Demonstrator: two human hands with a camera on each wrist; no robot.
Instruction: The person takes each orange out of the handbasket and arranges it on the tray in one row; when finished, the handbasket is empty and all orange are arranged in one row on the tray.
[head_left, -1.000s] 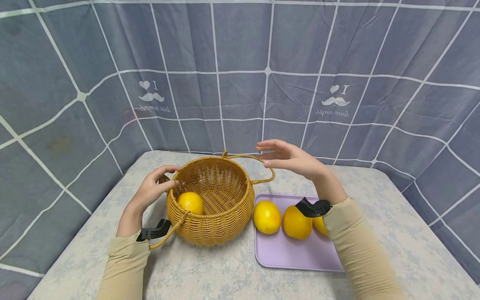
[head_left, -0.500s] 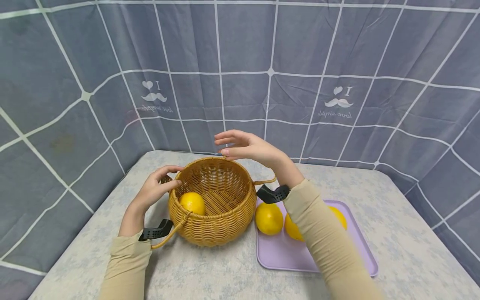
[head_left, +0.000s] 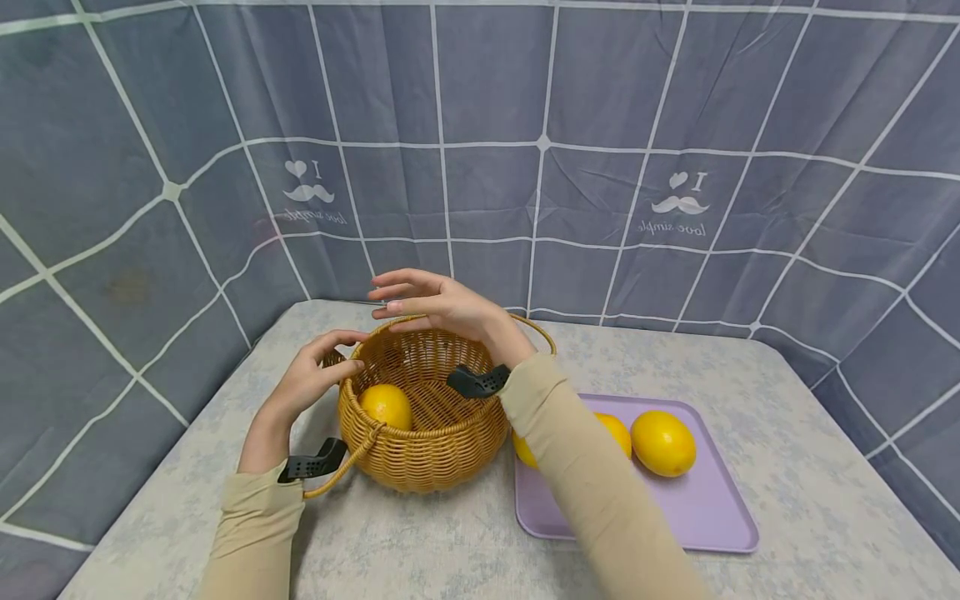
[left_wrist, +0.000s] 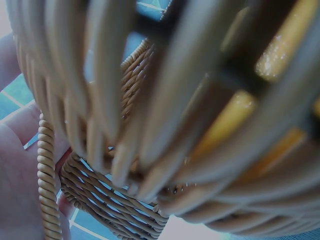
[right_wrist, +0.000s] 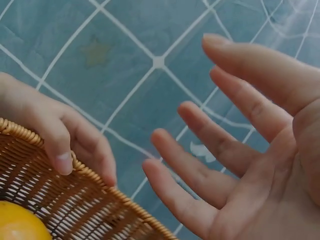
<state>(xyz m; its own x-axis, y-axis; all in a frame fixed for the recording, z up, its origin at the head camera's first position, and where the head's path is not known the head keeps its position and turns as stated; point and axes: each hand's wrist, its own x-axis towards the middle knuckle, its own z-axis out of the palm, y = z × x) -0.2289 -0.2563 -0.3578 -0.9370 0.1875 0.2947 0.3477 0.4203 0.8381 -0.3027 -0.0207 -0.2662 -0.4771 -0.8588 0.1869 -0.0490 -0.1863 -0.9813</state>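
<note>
A round wicker basket [head_left: 431, 454] stands on the table with one yellow citrus fruit [head_left: 386, 406] inside, at its left. My left hand [head_left: 303, 379] holds the basket's left rim, thumb over the edge and fingers outside. In the left wrist view, a twisted handle [left_wrist: 47, 185] crosses in front of that palm, and yellow shows through the blurred weave. My right hand [head_left: 442, 308] hovers above the basket's far rim, fingers spread and holding nothing. The right wrist view shows the right hand's palm [right_wrist: 270, 180] apart from the rim.
A lilac tray [head_left: 705, 525] lies right of the basket. On it are several yellow citrus fruits, one [head_left: 663, 443] in full view and others partly behind my right sleeve [head_left: 592, 492]. A grey-blue checked curtain [head_left: 487, 192] hangs behind the table [head_left: 420, 550].
My right hand has moved left, from beside the basket's right handle to over its far rim. My left hand stays on the left rim. The fruit in the basket has not moved.
</note>
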